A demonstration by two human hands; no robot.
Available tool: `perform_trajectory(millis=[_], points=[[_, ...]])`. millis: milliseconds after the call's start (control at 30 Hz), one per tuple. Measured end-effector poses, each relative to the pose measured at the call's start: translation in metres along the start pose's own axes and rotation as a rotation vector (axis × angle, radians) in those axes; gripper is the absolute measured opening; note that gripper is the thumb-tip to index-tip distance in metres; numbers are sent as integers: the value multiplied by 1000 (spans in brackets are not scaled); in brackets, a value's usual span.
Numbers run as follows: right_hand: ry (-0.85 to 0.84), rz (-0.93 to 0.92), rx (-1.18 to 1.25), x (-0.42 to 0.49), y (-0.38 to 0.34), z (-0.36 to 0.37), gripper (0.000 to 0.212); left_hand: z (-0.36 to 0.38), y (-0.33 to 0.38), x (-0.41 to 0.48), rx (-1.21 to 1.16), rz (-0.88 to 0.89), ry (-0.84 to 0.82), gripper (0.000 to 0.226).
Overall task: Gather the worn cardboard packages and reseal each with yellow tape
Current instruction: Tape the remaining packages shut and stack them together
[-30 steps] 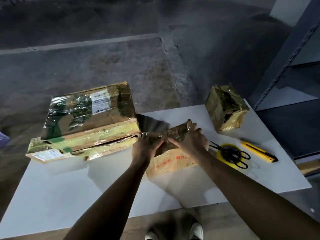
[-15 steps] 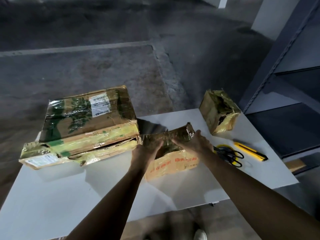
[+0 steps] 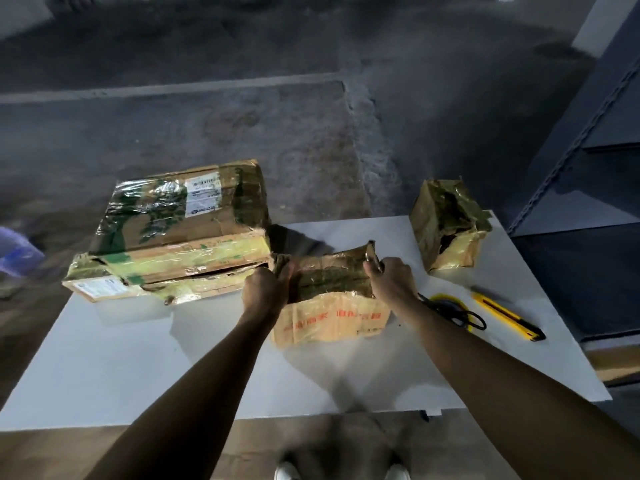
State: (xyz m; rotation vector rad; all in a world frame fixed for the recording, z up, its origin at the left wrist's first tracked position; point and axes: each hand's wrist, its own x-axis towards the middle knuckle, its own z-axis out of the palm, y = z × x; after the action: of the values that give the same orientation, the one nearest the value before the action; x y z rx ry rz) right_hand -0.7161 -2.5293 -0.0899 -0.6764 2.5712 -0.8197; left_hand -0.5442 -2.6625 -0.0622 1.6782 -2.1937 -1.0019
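Note:
A worn cardboard package [image 3: 329,317] with red print on its front stands in the middle of the white table [image 3: 138,368]. My left hand [image 3: 265,292] grips its top left corner. My right hand [image 3: 391,277] grips the top right corner, where a flap sticks up. A large taped package [image 3: 180,220] lies on a flatter one [image 3: 114,289] at the left, touching the middle package. A small torn package [image 3: 446,226] stands at the back right. The yellow tape roll [image 3: 446,299] lies right of my right wrist, mostly under black scissors [image 3: 457,311].
A yellow utility knife [image 3: 505,315] lies near the table's right edge. A dark metal shelf [image 3: 588,150] stands to the right. Concrete floor lies beyond the table. A blue object [image 3: 17,247] is on the floor at far left. My shoes [image 3: 287,471] show below the table's front edge.
My hands have slid apart along the package's top, the right one out to the right corner flap. The camera view has shifted slightly.

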Motion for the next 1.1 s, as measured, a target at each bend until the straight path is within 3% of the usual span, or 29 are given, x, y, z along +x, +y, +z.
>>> perform_trajectory(millis=[67,167,300,400,433,533,567,700,800,867,933,1000,1033,1100], points=[[-13,16,20,4,3,-4,44,-16,13,0,36,28,75,70],[-110,38,199,12,11,-2,52,-44,31,6,29,40,231,72],[-288,37,193,4,12,6,43,-47,41,-12,84,97,223,40],[-287,-11,179,0,8,8,53,-34,41,-22,-40,129,197,24],[-250,-13,162,2,5,6,54,-31,41,-23,-92,129,174,31],[-239,-111,195,4,-13,-8,42,-27,35,-19,-39,-12,71,87],[-264,-130,239,1,-22,-17,45,-26,32,-19,-57,-78,7,96],[-359,-14,443,-9,-42,-46,63,-22,24,-20,-358,-167,-269,54],[-340,-23,474,-7,-49,-49,65,-16,23,-14,-361,-99,-240,50],[-345,-12,447,-5,-52,-45,94,-16,25,-7,-320,-56,-191,55],[-316,43,447,-6,-51,-34,117,-17,25,2,-293,23,-157,77],[-252,75,414,-13,-52,-19,111,-16,24,5,-241,39,-139,96],[-203,88,367,-17,-52,-12,104,-16,23,5,-167,36,-114,98],[-102,98,282,-19,-51,0,113,-18,22,1,-18,23,-61,94]])
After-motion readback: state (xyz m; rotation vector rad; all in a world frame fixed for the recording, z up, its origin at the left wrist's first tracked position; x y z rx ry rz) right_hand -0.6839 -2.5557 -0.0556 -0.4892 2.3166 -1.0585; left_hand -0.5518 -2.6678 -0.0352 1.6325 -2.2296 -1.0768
